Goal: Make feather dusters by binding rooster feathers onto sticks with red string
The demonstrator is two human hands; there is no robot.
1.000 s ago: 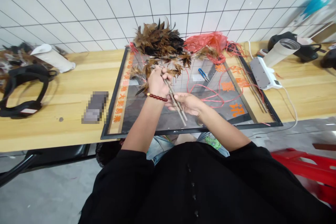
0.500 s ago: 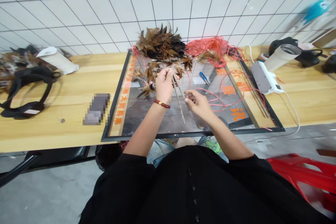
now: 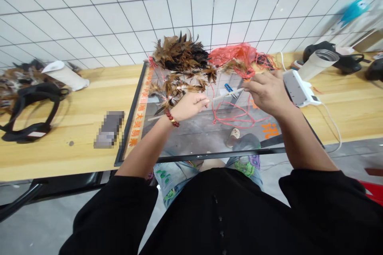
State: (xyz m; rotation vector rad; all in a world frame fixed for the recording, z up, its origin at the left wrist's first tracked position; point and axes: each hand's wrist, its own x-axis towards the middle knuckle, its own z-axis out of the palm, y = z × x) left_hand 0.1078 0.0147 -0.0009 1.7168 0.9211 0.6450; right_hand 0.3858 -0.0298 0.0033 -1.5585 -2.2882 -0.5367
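At the far left of the bench (image 3: 98, 87), a feather heap (image 3: 18, 79), a pale roll (image 3: 66, 77) and a black head-strap frame (image 3: 38, 89) are set well apart from the hands, presumably out of their way. A blurred dark item (image 3: 110, 127) lies between these and the glass panel (image 3: 209, 156), whose dark border frames the work area.

The left hand (image 3: 190, 107), a beaded bracelet (image 3: 172, 118) at its wrist, is above the left half of the panel. Its fingers are closed in a pinch on a thin stick (image 3: 221, 96); the stick runs past the wrist on one side and out to the right hand on the other, so this grip probably steadies the middle. Loose feathers (image 3: 170, 87) lie just beyond, with a larger feather pile (image 3: 179, 53) against the wall, likely there to leave the near glass free.

Blue snips (image 3: 229, 87) lie just behind the stick, conveniently near both hands. Pink string (image 3: 230, 124) loops across the glass; a red bag (image 3: 233, 53) sits behind it.

The right hand (image 3: 266, 89), back upward, has its fingers together on the stick's right end, apparently to control the tip. A white power strip (image 3: 297, 87) is beside it.
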